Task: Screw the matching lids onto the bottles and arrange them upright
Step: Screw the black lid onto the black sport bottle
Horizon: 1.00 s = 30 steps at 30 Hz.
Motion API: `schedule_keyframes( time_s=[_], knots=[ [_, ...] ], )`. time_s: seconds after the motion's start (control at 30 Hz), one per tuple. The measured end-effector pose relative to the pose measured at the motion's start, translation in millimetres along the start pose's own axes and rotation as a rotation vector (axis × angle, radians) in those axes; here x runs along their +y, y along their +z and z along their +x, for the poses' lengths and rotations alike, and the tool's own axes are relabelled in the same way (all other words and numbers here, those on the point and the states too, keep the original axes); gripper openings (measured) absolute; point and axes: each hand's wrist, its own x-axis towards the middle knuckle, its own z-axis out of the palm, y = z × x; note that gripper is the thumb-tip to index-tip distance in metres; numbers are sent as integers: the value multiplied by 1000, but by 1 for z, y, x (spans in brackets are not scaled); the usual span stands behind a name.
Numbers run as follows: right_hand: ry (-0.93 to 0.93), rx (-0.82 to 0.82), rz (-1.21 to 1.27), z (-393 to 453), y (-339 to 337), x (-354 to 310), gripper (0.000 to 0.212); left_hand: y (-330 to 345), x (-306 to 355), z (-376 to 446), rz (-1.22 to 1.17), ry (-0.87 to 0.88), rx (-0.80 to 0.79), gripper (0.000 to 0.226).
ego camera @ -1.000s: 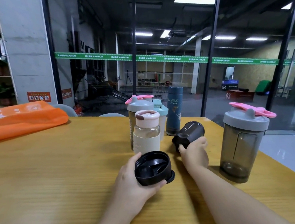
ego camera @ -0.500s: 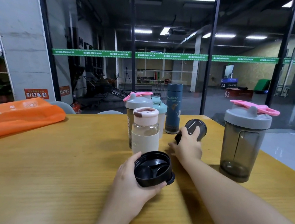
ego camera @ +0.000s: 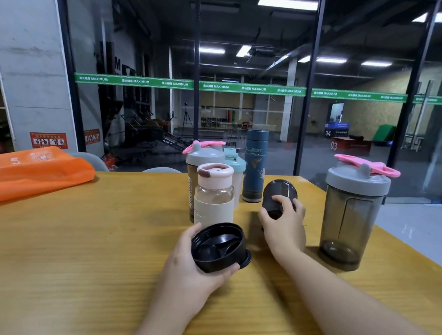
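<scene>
My left hand holds a black screw lid with its open underside facing up, just above the wooden table. My right hand grips a dark smoky bottle without a lid, tilted with its open mouth pointing away from me. Lid and bottle are apart, about a hand's width.
Capped bottles stand upright behind: a clear one with a cream lid, a grey-and-pink shaker, a teal-lidded one, a blue flask. A large grey shaker stands right, near the table edge. An orange bag lies far left.
My right hand has closed around the dark bottle and raised its mouth end off the table. The left hand keeps the black lid in about the same place.
</scene>
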Motion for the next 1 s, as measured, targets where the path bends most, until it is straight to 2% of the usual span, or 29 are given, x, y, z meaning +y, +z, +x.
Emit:
schedule_keyframes(
  time_s=[0.13,0.23,0.43,0.6,0.7,0.87,1.0],
  knots=[
    [-59,-12,154,-21,-24,-5,50,-2,4,-1,-22,20,7,88],
    [-61,-36,285,-32,-41,-6,55,-2,6,0,-73,-34,-6,85],
    [-33,-211,436,-46,-58,8,50,-2,0,2,-190,-159,-27,70],
    [-24,-158,667,-49,-66,9,49,-7,-1,2,-291,-206,-100,61],
    [-15,-119,782,-49,-66,11,37,-11,-2,2,-343,-231,-140,70],
    [-47,-13,916,-53,-68,10,31,-12,-2,1,-460,-241,-271,81],
    [-41,12,1031,-53,-70,9,30,-13,-1,2,-588,-285,-265,109]
  ],
)
